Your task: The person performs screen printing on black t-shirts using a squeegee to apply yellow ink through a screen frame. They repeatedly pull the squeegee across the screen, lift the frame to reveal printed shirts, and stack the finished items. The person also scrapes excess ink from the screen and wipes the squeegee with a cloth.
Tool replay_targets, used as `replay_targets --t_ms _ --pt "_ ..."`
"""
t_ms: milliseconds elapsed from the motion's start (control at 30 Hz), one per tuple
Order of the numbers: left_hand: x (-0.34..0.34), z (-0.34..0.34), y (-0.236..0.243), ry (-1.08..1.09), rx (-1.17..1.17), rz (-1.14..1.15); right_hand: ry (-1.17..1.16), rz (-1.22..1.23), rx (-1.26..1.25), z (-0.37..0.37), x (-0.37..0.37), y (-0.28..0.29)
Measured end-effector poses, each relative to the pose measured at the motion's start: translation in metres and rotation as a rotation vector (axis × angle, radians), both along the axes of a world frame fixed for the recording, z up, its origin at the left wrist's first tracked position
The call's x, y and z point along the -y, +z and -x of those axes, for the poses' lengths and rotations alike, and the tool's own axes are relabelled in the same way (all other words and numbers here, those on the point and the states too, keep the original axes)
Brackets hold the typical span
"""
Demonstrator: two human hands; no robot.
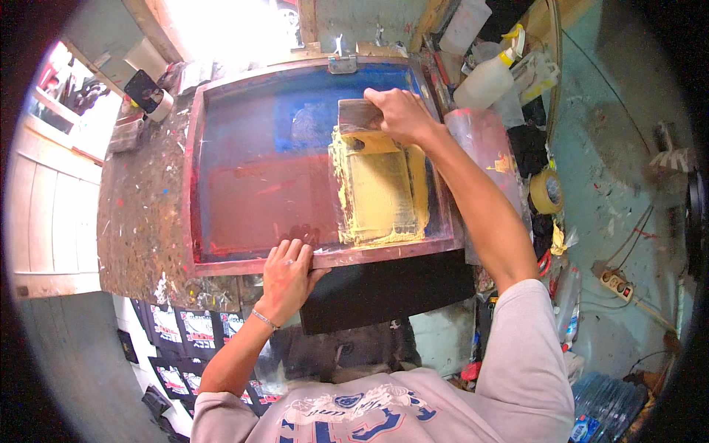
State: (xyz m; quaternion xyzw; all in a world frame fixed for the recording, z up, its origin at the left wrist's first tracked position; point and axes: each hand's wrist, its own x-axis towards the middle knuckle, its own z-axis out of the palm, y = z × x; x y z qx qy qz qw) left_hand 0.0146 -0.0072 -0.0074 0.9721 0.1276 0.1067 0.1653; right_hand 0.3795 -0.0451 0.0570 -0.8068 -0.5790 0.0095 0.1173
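Screen-printing bench, seen from above. Right hand (399, 114) is gripping the squeegee (360, 117) by its handle, fingers closed over the top, at the far end of a broad band of yellow ink (380, 188) on the right part of the screen frame (244, 266). Left hand (286, 273) is lying flat and open, pressing down on the near rail of the frame, holding nothing.

Judgement: an ink pass is looking to be in hand, with the blade sitting at the far end of the stroke. A following move would be calling for even downward pressure, a steady blade angle, and the left hand keeping the frame from shifting.

A black board or garment edge (384, 292) is sticking out under the near right of the frame. A white squeeze bottle (487, 81) and a roll of tape (546, 192) are sitting to the right, well apart from the hands.

Hard to make out: whatever is lying beneath the mesh, the blade edge itself, and the far bench under window glare. Printed black pieces (185, 328) near left are being partly cut off by the left forearm
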Motion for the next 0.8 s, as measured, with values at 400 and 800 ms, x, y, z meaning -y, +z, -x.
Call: replay_targets --t_ms 400,800 --pt "0.000 0.003 0.004 0.004 -0.006 0.004 0.099 0.230 -0.162 0.100 0.095 0.005" --pt "-0.001 0.005 -0.006 0.013 0.045 0.018 -0.038 0.115 -0.014 0.003 0.002 0.002"
